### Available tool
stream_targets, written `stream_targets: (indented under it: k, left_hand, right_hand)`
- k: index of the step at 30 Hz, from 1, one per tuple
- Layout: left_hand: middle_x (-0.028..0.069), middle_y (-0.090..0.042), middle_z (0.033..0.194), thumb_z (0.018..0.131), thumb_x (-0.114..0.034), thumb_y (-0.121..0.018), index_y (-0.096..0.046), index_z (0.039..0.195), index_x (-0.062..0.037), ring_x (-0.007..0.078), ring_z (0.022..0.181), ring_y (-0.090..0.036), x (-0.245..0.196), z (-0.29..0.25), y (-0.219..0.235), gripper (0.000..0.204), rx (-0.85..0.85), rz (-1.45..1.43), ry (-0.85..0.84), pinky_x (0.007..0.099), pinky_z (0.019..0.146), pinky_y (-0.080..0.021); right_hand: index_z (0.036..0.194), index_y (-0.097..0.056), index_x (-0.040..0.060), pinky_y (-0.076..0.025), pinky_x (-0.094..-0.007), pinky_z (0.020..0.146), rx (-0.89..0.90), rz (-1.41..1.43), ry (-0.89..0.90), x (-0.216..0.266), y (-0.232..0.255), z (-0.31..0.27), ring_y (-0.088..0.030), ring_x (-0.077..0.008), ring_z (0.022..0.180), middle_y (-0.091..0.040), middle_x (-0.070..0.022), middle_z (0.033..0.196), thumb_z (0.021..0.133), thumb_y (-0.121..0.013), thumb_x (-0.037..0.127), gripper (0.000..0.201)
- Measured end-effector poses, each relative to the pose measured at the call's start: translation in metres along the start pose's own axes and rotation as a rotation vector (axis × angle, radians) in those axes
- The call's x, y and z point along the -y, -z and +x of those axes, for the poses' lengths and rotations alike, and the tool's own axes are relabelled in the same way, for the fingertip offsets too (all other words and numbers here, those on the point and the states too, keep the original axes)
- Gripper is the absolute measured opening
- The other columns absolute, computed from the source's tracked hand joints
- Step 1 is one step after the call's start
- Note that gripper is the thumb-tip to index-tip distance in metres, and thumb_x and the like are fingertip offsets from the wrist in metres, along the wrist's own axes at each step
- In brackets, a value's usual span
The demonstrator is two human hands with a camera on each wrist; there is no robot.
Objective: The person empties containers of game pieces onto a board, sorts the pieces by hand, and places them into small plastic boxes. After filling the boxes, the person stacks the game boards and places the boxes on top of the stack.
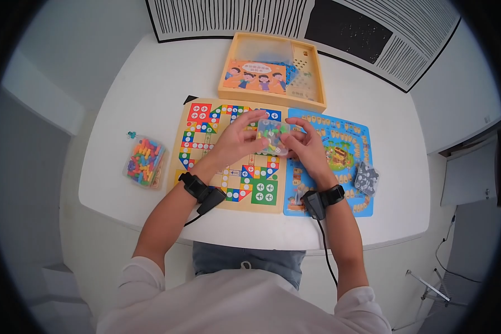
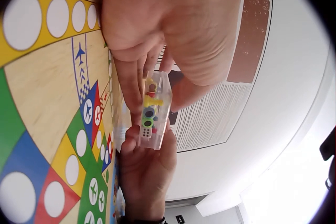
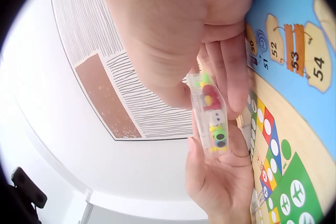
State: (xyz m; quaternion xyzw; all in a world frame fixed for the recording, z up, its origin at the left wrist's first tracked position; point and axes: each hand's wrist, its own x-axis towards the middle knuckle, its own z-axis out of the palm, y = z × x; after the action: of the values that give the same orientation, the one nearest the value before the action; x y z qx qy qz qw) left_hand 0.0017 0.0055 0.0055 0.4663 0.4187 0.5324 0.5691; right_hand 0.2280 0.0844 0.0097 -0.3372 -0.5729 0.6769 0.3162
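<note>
Both hands hold a small clear plastic box [image 1: 271, 133] between them above the flying-chess board [image 1: 217, 175]. Inside it, colourful game pieces and a white die [image 2: 147, 131] show through the walls. My left hand [image 1: 235, 143] grips the box's left side, thumb toward the near edge. On the opposite side, my right hand [image 1: 307, 149] pinches it between thumb and fingers. The right wrist view shows the box [image 3: 211, 116] edge-on, its long side running between the two hands. Part of the box is covered by the fingers.
A blue path-game board [image 1: 350, 131] lies to the right, with a bag of dark pieces [image 1: 367, 178] on it. Behind stands a wooden tray [image 1: 273, 100] with an orange booklet [image 1: 250, 78]. At left is a clear container of colourful pegs [image 1: 145, 161].
</note>
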Motion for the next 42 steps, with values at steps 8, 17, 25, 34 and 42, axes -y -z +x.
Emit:
stream_targets:
  k: [8,17,25,34,42]
  left_hand:
    - [0.0122,-0.043,0.156,0.079,-0.01,-0.094,-0.038,0.16,-0.0108,0.025,0.139,-0.054,-0.003,-0.009,-0.011,0.099,0.088,0.428,-0.103,0.0374,0.109,-0.055]
    - [0.0148,-0.053,0.135,0.072,-0.023,-0.094,-0.053,0.142,-0.0054,0.0327,0.129,-0.058,-0.051,-0.059,-0.024,0.084,-0.244,0.898,-0.248,0.0429,0.106,-0.051]
    - [0.0169,-0.057,0.132,0.073,-0.026,-0.092,-0.054,0.14,-0.0036,0.0345,0.127,-0.055,-0.086,-0.16,0.053,0.08,-0.928,1.292,-0.123,0.0462,0.107,-0.048]
    - [0.0217,-0.063,0.133,0.074,-0.038,-0.092,-0.053,0.142,0.0036,0.0387,0.125,-0.059,-0.061,-0.173,0.069,0.088,-1.122,1.268,0.116,0.047,0.107,-0.049]
    - [0.0251,-0.063,0.138,0.072,-0.04,-0.094,-0.047,0.149,0.0055,0.0385,0.126,-0.063,-0.058,-0.175,0.077,0.101,-1.107,1.163,0.192,0.0456,0.106,-0.052]
  right_hand:
    - [0.145,-0.05,0.0031,-0.067,-0.0295,0.071,0.012,-0.037,0.049,-0.003,0.0,-0.002,-0.075,-0.017,0.094,-0.07,-0.0173,0.128,0.098,-0.079,0.017,0.056]
    - [0.144,-0.051,0.0027,-0.066,-0.0314,0.074,0.048,0.071,0.026,-0.005,0.006,-0.002,-0.076,-0.0204,0.096,-0.071,-0.0177,0.128,0.104,-0.071,0.018,0.047]
    - [0.139,-0.057,0.0026,-0.063,-0.0354,0.084,0.027,-0.156,0.098,0.018,0.006,-0.035,-0.076,-0.0217,0.102,-0.077,-0.0131,0.115,0.103,-0.071,0.018,0.042]
    - [0.153,-0.046,0.0075,-0.041,-0.0528,0.121,-0.256,-1.206,0.218,0.053,0.126,-0.152,-0.038,-0.0416,0.152,-0.046,-0.0189,0.16,0.067,-0.096,0.011,0.099]
    - [0.161,-0.036,0.0058,-0.042,-0.0474,0.121,-0.287,-1.014,-0.028,0.052,0.156,-0.176,-0.046,-0.0399,0.145,-0.048,-0.0243,0.156,0.066,-0.093,0.0,0.112]
